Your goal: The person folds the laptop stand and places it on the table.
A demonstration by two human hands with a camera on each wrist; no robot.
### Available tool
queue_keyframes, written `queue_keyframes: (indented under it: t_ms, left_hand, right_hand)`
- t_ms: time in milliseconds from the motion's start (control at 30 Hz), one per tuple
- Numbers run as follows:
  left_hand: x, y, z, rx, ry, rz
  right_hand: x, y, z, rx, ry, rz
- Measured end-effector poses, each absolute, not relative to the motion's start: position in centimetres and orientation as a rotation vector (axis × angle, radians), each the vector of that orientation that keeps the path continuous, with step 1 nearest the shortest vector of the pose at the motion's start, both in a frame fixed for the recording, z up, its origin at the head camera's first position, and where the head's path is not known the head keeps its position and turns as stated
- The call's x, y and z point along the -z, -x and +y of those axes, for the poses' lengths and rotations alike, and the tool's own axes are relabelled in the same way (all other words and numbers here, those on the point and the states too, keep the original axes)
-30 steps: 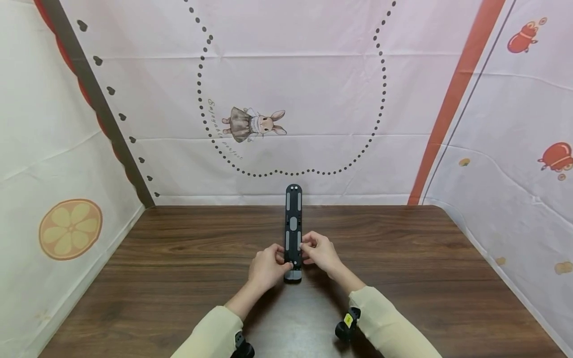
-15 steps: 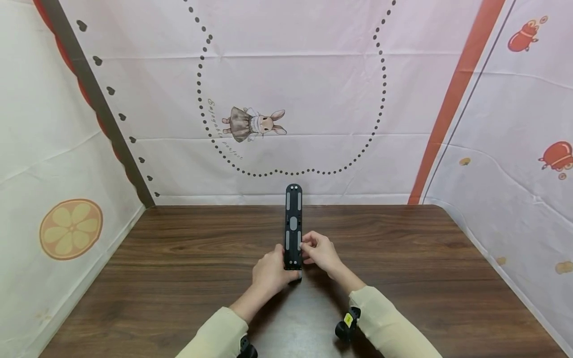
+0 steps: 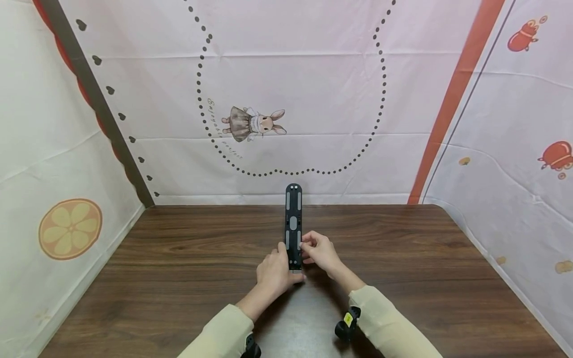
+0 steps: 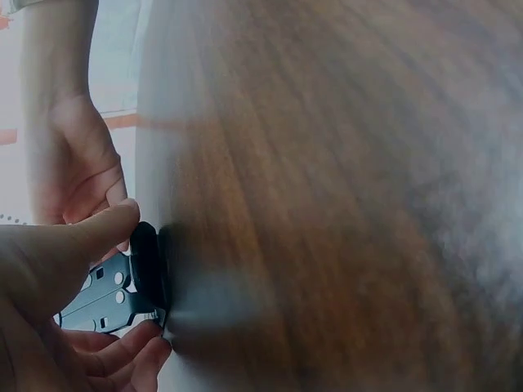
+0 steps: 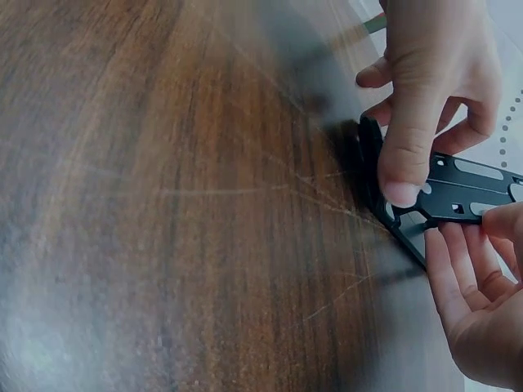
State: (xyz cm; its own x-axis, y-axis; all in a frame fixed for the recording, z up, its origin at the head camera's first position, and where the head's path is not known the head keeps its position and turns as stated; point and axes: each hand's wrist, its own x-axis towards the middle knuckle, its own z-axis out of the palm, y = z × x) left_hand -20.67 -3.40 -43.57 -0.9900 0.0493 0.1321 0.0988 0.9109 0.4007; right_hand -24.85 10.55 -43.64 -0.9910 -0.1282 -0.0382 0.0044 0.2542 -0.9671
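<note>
- Black bracket [image 3: 293,226]: long, narrow, flat strip with rounded ends; grey oblong slots and small round holes run along its face. It stands upright on one end near the middle of the counter [image 3: 179,278], its upper end rising past the far counter edge against the backdrop.
- Foot of the bracket: a dark rounded end meets the wood, as the left wrist view [image 4: 147,269] and the right wrist view [image 5: 458,192] both show.
- Left hand [image 3: 275,272]: fingers curled round the lower end of the bracket from the left, thumb lying up along its left edge; grasping it.
- Right hand [image 3: 320,253]: fingertips pinch the right edge of the bracket a little above the left hand; thumb and forefinger bent onto the strip, grasping it.
- Sleeves: cream, reaching to both wrists.
- Counter: dark brown wood grain, rounded far right corner. Bare wood lies to the left, to the right and in front of the hands.
- Surround: printed cloth backdrop [image 3: 286,89] with a rabbit figure and dotted loop closes the far edge; cloth panels close the left and right sides.
</note>
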Motion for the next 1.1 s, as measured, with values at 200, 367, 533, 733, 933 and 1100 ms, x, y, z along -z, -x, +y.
queue_keyframes:
  t_ms: [200, 367, 533, 733, 933, 1100]
  left_hand:
    - [43.5, 20.7, -3.3, 0.654, 0.114, -2.964]
    - [43.4, 20.7, -3.6, 0.672, 0.128, -2.959]
    - [43.4, 20.7, -4.1, 0.695, 0.160, -2.932]
    - [43.6, 20.6, -4.8, 0.710, 0.204, -2.881]
    - [43.9, 20.8, -5.3, 0.737, 0.232, -2.866]
    - [44.1, 20.9, -5.6, 0.765, 0.253, -2.848]
  right_hand:
    - [43.7, 25.1, 10.8, 1.859, 0.118, 2.380]
    - [43.7, 25.2, 11.0, 1.895, 0.122, 2.331]
    - [43.6, 25.0, 11.2, 1.915, 0.136, 2.300]
    - [43.6, 24.9, 11.2, 1.913, 0.128, 2.297]
    - [43.7, 24.9, 11.3, 1.931, 0.109, 2.259]
    - [42.2, 24.0, 11.3, 1.909, 0.130, 2.244]
